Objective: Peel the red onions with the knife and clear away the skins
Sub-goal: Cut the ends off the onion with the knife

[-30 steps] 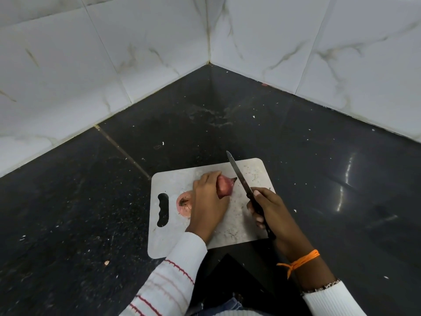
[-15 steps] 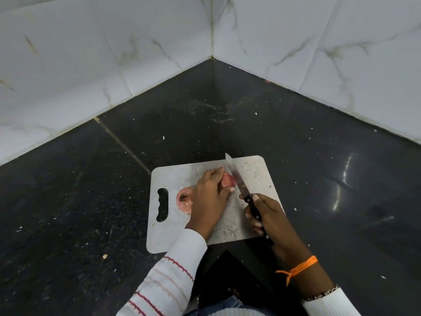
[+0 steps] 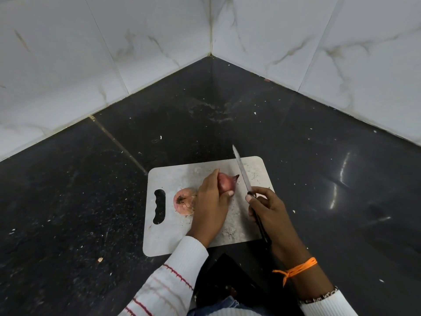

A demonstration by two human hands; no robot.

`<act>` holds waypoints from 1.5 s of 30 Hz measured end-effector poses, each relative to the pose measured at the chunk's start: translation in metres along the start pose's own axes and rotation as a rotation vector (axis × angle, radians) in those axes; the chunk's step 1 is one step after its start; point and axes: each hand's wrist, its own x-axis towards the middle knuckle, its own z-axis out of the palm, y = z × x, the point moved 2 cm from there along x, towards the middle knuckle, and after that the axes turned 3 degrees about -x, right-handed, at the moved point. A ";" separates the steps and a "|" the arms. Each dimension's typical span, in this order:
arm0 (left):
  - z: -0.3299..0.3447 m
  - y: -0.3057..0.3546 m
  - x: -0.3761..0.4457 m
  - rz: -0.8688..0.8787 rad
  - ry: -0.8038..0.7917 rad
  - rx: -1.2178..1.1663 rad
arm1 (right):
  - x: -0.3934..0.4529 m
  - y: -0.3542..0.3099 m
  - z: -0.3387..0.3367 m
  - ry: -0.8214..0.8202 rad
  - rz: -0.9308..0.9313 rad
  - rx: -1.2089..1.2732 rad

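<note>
Resting on a white cutting board point(image 3: 173, 238), the left hand point(image 3: 210, 207) curls over a red onion point(image 3: 226, 182), fingers on its far side and thumb on the near side, so that the onion is gripped and pinned to the board. Its pointed, dark tip faces right, toward the blade. The right hand point(image 3: 270, 209) is closed around the black handle of a knife point(image 3: 242, 171), with the thumb lying along the handle near the blade. The blade slants up and away from the hand, its tip reaching past the far edge of the board; it stands just to the right of the onion's tip (whether steel and skin touch cannot be told from this view). A second onion point(image 3: 183, 200) lies on the board just left of the left hand, root end turned toward the camera, papery skin on, partly hidden by the hand. An oblong handle slot point(image 3: 159, 206) is cut near the board's left edge. The board sits on a dark, speckled stone countertop point(image 3: 91, 201) in a corner formed by white marbled wall tiles point(image 3: 114, 42). An orange thread point(image 3: 296, 269) circles the right wrist, and a white sleeve with red stripes point(image 3: 168, 281) covers the left forearm. Pale flecks are scattered over the countertop.
</note>
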 end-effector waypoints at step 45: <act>0.002 0.000 0.004 0.061 0.074 -0.007 | 0.011 -0.009 0.025 -0.069 -0.082 -0.747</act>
